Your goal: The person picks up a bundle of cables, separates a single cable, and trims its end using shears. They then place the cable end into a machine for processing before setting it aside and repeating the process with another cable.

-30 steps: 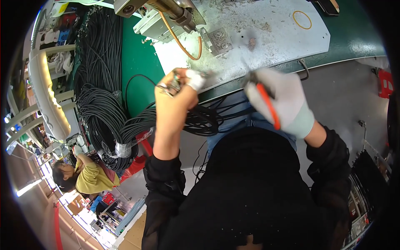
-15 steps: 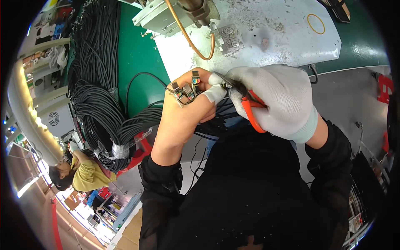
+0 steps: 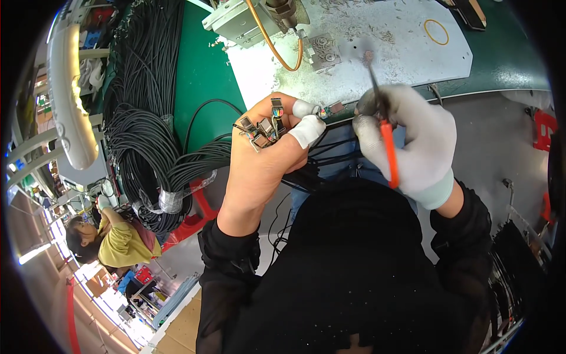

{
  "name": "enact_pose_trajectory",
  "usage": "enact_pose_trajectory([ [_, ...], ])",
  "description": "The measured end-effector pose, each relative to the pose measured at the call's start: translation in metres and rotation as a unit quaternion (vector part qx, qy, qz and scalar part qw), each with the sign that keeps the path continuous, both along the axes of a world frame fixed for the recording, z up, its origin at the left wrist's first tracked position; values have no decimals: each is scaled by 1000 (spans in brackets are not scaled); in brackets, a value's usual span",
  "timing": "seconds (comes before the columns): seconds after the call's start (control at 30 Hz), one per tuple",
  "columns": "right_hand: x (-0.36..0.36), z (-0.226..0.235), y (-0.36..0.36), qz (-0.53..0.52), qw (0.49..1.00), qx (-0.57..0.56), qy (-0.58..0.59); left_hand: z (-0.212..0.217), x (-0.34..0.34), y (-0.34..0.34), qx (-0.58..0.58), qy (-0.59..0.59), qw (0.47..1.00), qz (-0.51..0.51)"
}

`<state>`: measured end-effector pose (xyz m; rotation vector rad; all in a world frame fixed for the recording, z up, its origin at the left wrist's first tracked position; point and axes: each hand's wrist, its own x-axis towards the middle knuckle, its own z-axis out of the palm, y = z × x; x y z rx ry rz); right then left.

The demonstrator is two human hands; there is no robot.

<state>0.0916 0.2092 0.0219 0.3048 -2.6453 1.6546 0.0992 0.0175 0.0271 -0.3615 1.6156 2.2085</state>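
My left hand (image 3: 259,159), bare but for white covers on the thumb and forefinger, is closed. Between those two fingertips it pinches a cable end with coloured wires and a small metal connector (image 3: 336,108) at its tip. Several more metal connectors (image 3: 266,128) poke out between its other fingers, their black cables (image 3: 324,156) hanging below the hand. My right hand (image 3: 415,138), in a white knitted glove, grips pliers (image 3: 390,154) with orange-red handles. Their dark jaws are blurred, point away from me and stand apart from the connector.
A pale metal plate (image 3: 407,56) strewn with small clippings lies on the green table (image 3: 197,76). On it stands a machine (image 3: 236,23) with an orange-brown hose (image 3: 265,44). Large bundles of black cable (image 3: 138,135) fill the left. Further left, a person in yellow (image 3: 127,242) sits.
My right hand has drawn the pliers off to the right, away from the left fingertips, and their jaws have swung outward. The connector at the left fingertips now shows. My left hand has hardly moved.
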Motion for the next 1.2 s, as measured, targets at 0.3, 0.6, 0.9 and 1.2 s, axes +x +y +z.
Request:
enact_pose_trajectory([
  [0.3,5,-14,-1,5,934,201,296,4,6,14,21,16,999,22],
  [0.6,5,-24,0,18,939,184,289,2,1,16,-9,12,1000,11],
  [0.9,-48,-33,8,55,998,21,-33,-49,-50,-22,75,-30,995,55],
  [1.2,-111,-36,-16,154,933,-159,-283,-50,-93,-26,12,1,1000,-23],
])
